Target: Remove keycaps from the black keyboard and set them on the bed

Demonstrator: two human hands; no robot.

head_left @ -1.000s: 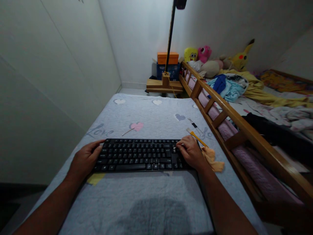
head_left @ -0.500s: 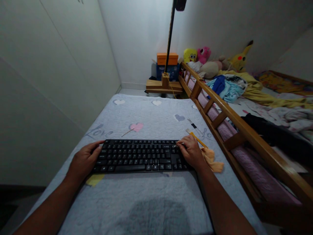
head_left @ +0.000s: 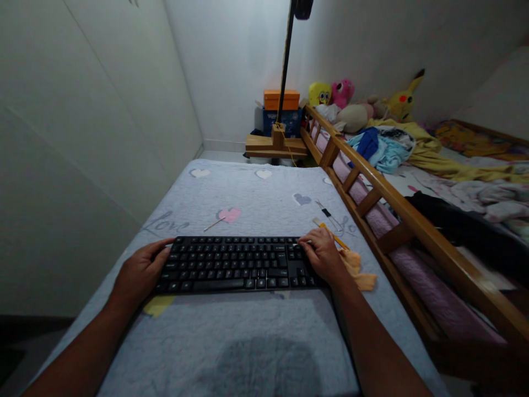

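black plastic keyboard (head_left: pixel 225 264), head view: lies flat on the pale blue cover (head_left: pixel 185 336), right between the two hands' fingers. step in hand, my read: fine work around the upper keys just left of the right fingertips, other hand steadying. next move likely calls for a light, controlled fingertip stroke there, keyboard kept from sliding.

left hand (head_left: pixel 138 270): thumb and index parted around the keyboard's left end, index along the top corner, thumb nearer the keys; a holding grip, other fingers mostly hidden. right hand (head_left: pixel 324 258): palm down over the right end, fingers curled, thumb and index nearly closed on a small pale thing (head_left: pixel 296 244); can't tell exactly what, maybe a swab tip. both forearms come in from the bottom corners, angled inward, wrists low.

around the fingers: loose cotton swab (head_left: pixel 214 224) beyond and right of the left fingertips; yellow-handled brush (head_left: pixel 335 238) just beside the right knuckles, wire tool (head_left: pixel 326 212) farther past them, orange cloth (head_left: pixel 360 271) right of that hand.
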